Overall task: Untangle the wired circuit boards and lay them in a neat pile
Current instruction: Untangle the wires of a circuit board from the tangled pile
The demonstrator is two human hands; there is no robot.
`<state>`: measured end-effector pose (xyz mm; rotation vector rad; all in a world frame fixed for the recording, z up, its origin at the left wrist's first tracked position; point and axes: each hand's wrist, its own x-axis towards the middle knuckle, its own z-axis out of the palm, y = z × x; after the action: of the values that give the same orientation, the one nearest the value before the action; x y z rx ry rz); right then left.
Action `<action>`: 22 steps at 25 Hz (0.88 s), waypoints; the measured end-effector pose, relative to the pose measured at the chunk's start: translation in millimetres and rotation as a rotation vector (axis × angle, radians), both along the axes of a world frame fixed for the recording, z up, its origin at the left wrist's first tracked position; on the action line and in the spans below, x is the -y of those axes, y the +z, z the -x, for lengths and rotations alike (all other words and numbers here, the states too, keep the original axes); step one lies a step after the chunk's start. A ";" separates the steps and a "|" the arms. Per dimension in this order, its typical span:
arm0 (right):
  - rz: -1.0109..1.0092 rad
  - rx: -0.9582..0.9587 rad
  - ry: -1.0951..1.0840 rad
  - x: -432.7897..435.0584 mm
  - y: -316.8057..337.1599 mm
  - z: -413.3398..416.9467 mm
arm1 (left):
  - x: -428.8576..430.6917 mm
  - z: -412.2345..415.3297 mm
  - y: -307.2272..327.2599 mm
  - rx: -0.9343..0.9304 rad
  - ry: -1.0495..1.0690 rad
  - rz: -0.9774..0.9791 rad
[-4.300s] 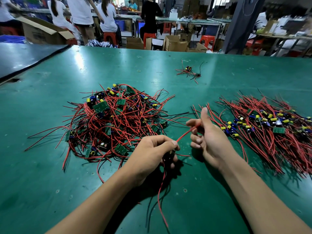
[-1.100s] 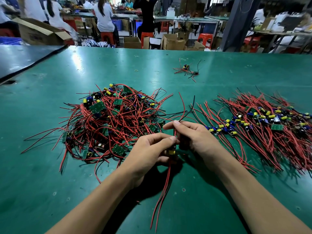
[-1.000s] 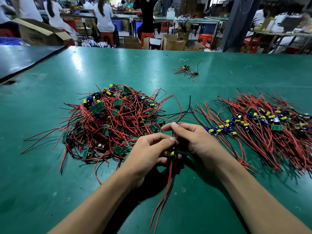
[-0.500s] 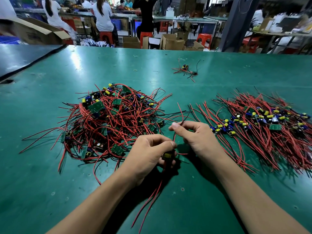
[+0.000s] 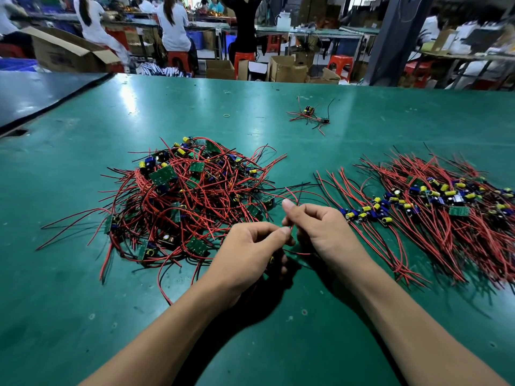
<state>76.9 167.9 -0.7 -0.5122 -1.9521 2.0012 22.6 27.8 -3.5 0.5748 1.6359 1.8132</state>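
**One board held low, its lead being drawn out**

A single wired board [image 5: 271,259] is held just above the green table [image 5: 83,302]. It lies between the tangled heap [image 5: 189,196] on the left and the neat pile [image 5: 434,207] on the right. The left hand [image 5: 250,252] is curled closed around it, so that only a speck of yellow is seen under the fingers. A red lead [image 5: 291,222] is pinched between thumb and forefinger of the right hand [image 5: 326,232], whose other fingers are loosely bent. Both hands are set close together, near the heap's right edge.

The board is judged to be very light and rigid, with upright capacitors and solder joints that could be strained by a hard tug. The leads are judged thin, limp and springy, and likely to snag on neighbouring wires. The board edge is best gripped as the anchor. Each lead is best taken near its root and run through the fingertips toward the tip, not jerked.

Compared with half a second earlier, long red leads are no longer seen trailing toward the near edge below the left hand. A short red length is now seen running between the two hands. The yellow capacitor, plainly shown before, is now almost covered. The right thumb is raised higher. Heap, pile and the stray boards [image 5: 309,117] farther back appear unmoved.
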 end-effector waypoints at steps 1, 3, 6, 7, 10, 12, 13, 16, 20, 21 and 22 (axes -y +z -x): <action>0.028 -0.007 0.064 1.5 -0.4 -1.0 | 0.1 0.2 -0.1 0.014 0.015 -0.012; 0.083 -0.019 0.173 2.8 0.2 -2.2 | 0.1 -0.1 -0.8 0.027 0.022 -0.028; -0.129 0.002 0.143 -3.2 2.9 -2.8 | 0.3 -0.3 -2.1 -0.014 0.004 -0.009; -0.230 0.009 0.099 -5.6 2.9 -2.9 | 0.6 -0.1 -2.0 -0.041 -0.006 0.006; -0.385 -0.001 -0.002 -11.5 0.4 -2.3 | 0.4 0.6 0.1 -0.091 -0.030 0.029; -0.428 -0.030 -0.046 -15.0 -0.2 -0.9 | 0.4 0.7 1.3 -0.126 -0.041 0.037; -0.450 -0.037 -0.080 -17.2 -0.6 -0.3 | 0.2 0.6 1.4 -0.141 -0.047 0.039; -0.431 -0.023 -0.182 -22.8 -1.8 2.5 | -0.5 0.2 3.2 -0.173 -0.074 0.049; 0.039 -0.050 -0.158 -18.7 -3.0 6.7 | 0.7 0.4 2.1 -0.184 -0.069 0.057; 0.141 -0.059 -0.133 -17.3 -2.9 7.6 | 1.1 0.5 0.8 -0.175 -0.061 0.057; 0.209 -0.059 -0.106 -16.2 -2.8 8.2 | 1.1 0.3 -0.4 -0.165 -0.053 0.056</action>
<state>68.7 184.0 -3.5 -0.5849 -1.6550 2.1386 22.3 26.6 -3.9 0.7526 1.7571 1.7144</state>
